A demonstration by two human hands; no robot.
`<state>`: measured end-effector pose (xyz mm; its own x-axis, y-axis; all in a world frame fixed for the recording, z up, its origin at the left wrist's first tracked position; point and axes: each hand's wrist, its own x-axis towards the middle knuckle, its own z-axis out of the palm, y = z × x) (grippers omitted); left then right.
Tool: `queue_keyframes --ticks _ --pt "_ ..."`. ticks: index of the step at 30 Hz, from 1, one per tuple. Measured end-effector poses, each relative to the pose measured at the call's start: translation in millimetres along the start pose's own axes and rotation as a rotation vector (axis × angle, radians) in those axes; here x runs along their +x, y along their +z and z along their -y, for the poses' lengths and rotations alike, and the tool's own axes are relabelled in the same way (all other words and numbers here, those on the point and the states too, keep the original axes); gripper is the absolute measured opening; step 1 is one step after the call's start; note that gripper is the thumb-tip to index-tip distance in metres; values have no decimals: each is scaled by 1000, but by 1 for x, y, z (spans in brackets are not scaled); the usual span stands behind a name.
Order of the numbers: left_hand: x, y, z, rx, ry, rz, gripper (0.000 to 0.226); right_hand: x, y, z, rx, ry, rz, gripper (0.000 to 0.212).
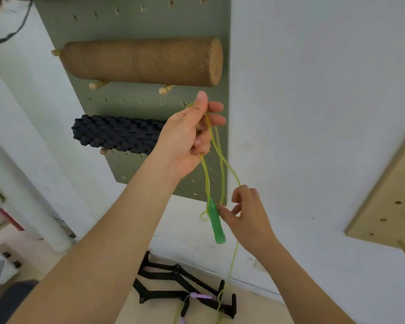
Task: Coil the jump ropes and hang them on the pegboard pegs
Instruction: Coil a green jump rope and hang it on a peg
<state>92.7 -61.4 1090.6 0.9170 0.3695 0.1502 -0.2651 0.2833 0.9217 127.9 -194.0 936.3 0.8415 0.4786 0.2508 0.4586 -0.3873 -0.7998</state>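
Jump rope (207, 181): thin, limp, light; loops slip easily.
Left hand (187, 141): clasps gathered loops at pegboard's (131, 99) right edge.
Right hand (248, 216): fingers half-curled beside green handle (216, 220); grip unclear.
Hold: loop tops.

- The yellow-green jump rope (211, 146) is a thin cord gathered into several long loops. The left hand (187, 136) grips them in front of the green pegboard (131, 19).
- Its translucent green handle (216, 220) hangs almost upright below that hand, and a fingertip of the right hand (248, 216) is at its side.
- One loose strand drops past the right hand towards the floor.
- A second rope with purple handles (200, 296) lies on the floor.
- Wooden pegs (164, 90) stick out of the green pegboard.
- A tan pegboard (388, 195) is at the right.
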Motion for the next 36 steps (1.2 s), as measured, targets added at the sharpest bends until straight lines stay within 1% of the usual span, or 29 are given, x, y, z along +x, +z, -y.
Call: queue_keyframes --ticks 2,3,4,5,7,8,9,12,15,16,17,19,21,22,23,24,25,26,27,28,29,30,31,32,33,35,36 --pt "0 0 -1 -9 -19 6 35 4 -1 1 51 33 19 42" --pt "0 1 0 -20 -29 12 35 7 0 0 40 37 35 47" --pt "0 1 1 -38 -39 16 35 11 1 -3 13 31 36 47" --pt "1 2 1 -63 -45 20 35 14 2 -5 -4 23 33 40" --pt "1 2 0 -120 -40 28 35 21 3 -10 36 49 66 16" --pt "2 1 -1 -144 -30 31 35 22 2 -11 113 86 122 11" --pt "3 0 -2 -159 -15 31 35 22 -1 -13 188 127 189 12" --pt "6 -8 -5 -154 20 4 34 19 -14 -2 404 197 357 17" --pt "9 -17 -3 -181 16 -32 34 13 -26 15 732 288 608 27" --pt "11 -20 -3 -194 18 -50 34 10 -26 15 757 287 676 30" --pt "12 -25 -5 -198 24 -71 34 7 -27 13 740 274 708 32" --pt "13 -36 -12 -170 48 -103 34 5 -29 1 628 234 655 30" --pt "12 -49 -24 -84 83 -122 34 4 -33 -19 533 245 526 33" --pt "11 -55 -29 -27 98 -142 34 4 -37 -27 487 261 472 28" --pt "11 -62 -32 29 113 -167 34 3 -42 -32 406 274 427 18" --pt "12 -70 -33 105 124 -203 35 2 -45 -36 334 287 419 15" --pt "16 -78 -30 244 125 -250 38 2 -47 -36 301 300 435 25" --pt "16 -85 -25 476 96 -290 42 2 -48 -31 333 321 454 32" --pt "17 -93 -14 807 29 -299 49 2 -49 -21 442 349 459 35" --pt "16 -101 2 1176 -73 -257 56 3 -50 -8 598 372 449 34" --pt "11 -106 19 1487 -199 -176 62 6 -50 6 766 394 427 32" --pt "3 -110 36 1679 -308 -96 66 9 -49 21 916 416 405 31" --pt "-8 -110 49 1720 -368 -24 69 14 -46 34 1036 437 393 30" --pt "-22 -110 61 1611 -381 51 70 20 -43 45 1130 464 390 30" --pt "-37 -107 70 1399 -362 127 70 27 -39 53 1214 495 387 29" --pt "-69 -93 80 862 -313 286 68 42 -33 67 1375 551 352 29" --pt "-82 -84 83 637 -303 338 66 50 -29 72 1447 575 322 30"
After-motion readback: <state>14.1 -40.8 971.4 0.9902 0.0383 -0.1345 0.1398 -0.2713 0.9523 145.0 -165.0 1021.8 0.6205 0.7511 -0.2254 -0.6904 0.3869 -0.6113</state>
